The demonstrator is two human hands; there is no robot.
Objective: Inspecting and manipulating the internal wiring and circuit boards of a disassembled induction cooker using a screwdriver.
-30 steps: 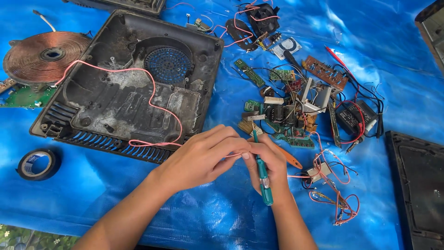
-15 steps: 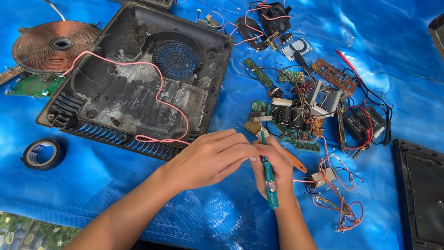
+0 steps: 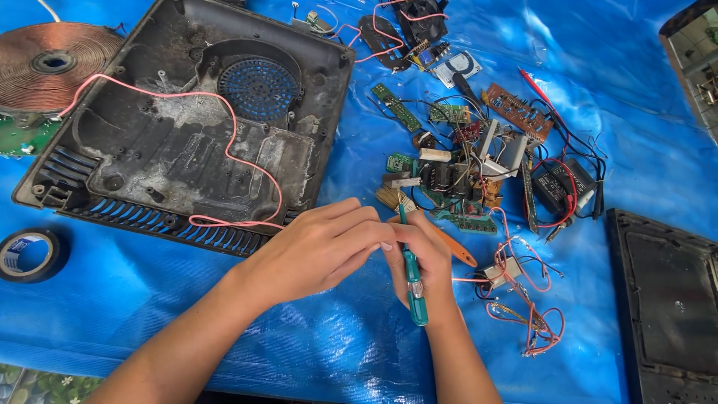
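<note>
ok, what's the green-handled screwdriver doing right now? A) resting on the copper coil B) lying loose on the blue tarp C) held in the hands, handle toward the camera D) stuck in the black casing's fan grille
C: the green-handled screwdriver sits between the left hand and right hand, handle end toward the camera and shaft pointing away toward the parts pile.

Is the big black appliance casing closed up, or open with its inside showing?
Open. The black casing lies on the blue tarp with its hollow inside facing up: ribs, round fan grille, and a pink wire draped across it.
</note>
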